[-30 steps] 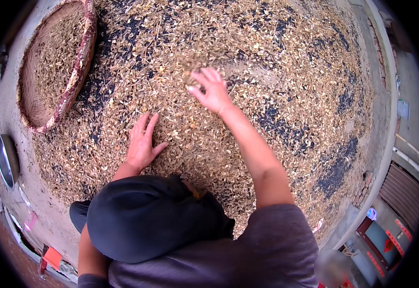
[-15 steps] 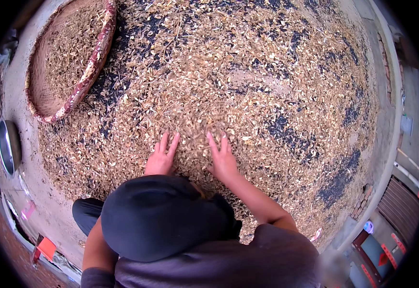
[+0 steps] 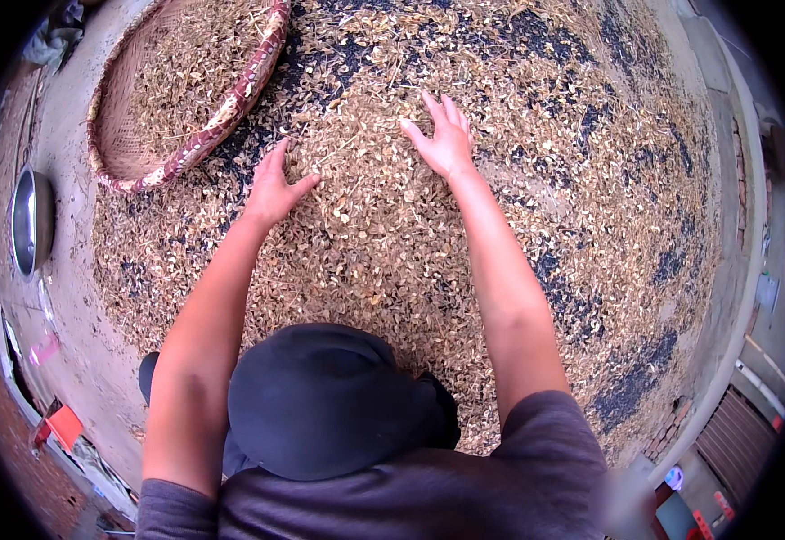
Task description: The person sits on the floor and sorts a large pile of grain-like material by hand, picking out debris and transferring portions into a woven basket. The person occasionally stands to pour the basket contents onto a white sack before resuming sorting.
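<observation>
Both my arms stretch forward over a wide layer of dry, pale brown husks mixed with small black seeds. My left hand is open at the husks, thumb held out toward the middle and fingers pointing away from me. Farther forward and to the right, my right hand is also open, its fingers spread and touching or just over the husks. Neither hand has anything in its grasp. Between them lies a loose mound of husks. A round woven basket with a red-and-cream wrapped rim, partly filled with husks, lies beyond my left hand.
At the far left, a metal basin sits on the concrete floor. An orange-red object lies at the lower left. Along the right runs a pale raised edge, with a brown ribbed panel beyond it.
My hands have moved forward, away from my body, and farther apart across the husks. My arms are now stretched out. The view has shifted, so the basket and basin appear higher and farther right.
</observation>
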A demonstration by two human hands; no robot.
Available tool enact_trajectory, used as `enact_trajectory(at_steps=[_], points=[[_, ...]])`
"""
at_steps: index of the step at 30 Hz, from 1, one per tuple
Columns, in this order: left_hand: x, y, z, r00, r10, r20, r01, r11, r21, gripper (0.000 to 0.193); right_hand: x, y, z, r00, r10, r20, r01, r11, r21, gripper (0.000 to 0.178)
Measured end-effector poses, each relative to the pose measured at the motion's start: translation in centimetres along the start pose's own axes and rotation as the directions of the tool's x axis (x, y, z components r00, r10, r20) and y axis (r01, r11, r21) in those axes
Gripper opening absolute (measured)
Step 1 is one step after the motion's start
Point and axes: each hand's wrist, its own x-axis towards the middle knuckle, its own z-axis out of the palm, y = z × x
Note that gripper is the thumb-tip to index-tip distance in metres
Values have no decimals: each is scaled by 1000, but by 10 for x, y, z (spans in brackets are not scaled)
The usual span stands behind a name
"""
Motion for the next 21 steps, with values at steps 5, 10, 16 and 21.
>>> enact_trajectory(at_steps=[5,10,16,21], points=[[-15,4,31,995,67,73,-64,997,-34,82,-9,-38,65,953,-249,175,254,967,-7,59],[-75,-16,47,944,328,-10,-327,943,62,71,-95,-26,86,824,-548,140,549,835,38,54],[-97,-40,51,919,139,-369,-103,988,117,58,-109,28,16,995,-84,48,91,984,-156,80],[-81,-23,64,943,18,-334,9,997,78,49,-87,19,6,962,116,248,-65,977,-204,109]])
